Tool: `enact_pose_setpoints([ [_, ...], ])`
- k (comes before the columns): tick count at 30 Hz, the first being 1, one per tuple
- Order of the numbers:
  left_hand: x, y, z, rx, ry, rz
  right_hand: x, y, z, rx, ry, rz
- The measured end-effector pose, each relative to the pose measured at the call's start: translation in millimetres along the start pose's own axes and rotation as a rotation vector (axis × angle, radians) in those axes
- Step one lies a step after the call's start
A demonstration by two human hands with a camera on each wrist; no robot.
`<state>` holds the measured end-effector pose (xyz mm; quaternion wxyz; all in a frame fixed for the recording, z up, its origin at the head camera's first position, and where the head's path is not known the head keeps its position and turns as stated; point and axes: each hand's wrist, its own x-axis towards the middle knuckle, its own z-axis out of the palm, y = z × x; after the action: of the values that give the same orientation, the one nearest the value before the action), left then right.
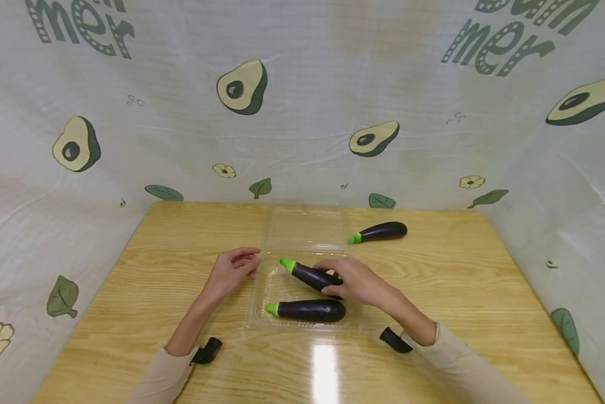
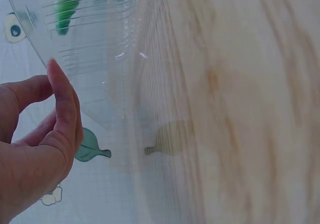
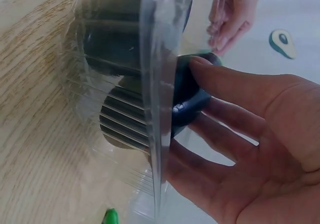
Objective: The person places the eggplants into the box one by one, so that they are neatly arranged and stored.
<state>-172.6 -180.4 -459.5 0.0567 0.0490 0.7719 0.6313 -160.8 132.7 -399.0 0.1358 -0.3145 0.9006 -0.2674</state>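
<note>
A clear plastic clamshell container (image 1: 252,314) lies on the table with its lid (image 1: 306,227) folded back. Along the near side of its base lies one eggplant (image 1: 311,310). My right hand (image 1: 355,280) grips a second eggplant (image 1: 309,276) by its thick dark end, over the base behind the first, green stem pointing left. The right wrist view shows thumb and fingers around that eggplant (image 3: 187,102) at the container's wall (image 3: 157,84). My left hand (image 1: 234,272) is at the container's left edge, with loosely bent fingers (image 2: 65,99) right at the clear rim.
A third eggplant (image 1: 383,231) lies on the wooden table (image 1: 433,269) behind and right of the container, by the lid. A white cloth (image 1: 302,112) printed with avocados and leaves rises around the table's back and sides.
</note>
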Motion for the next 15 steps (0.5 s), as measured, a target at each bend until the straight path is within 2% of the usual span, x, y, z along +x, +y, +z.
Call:
enact_pose_setpoints([
  [6, 0.5, 1.0, 0.6, 0.005, 0.0, -0.011, 1.6, 1.1, 3.6, 0.018, -0.041, 0.008],
  [15, -0.3, 1.2, 2.0, -0.015, 0.015, -0.016, 7.1, 5.0, 10.7, 0.024, -0.092, -0.031],
])
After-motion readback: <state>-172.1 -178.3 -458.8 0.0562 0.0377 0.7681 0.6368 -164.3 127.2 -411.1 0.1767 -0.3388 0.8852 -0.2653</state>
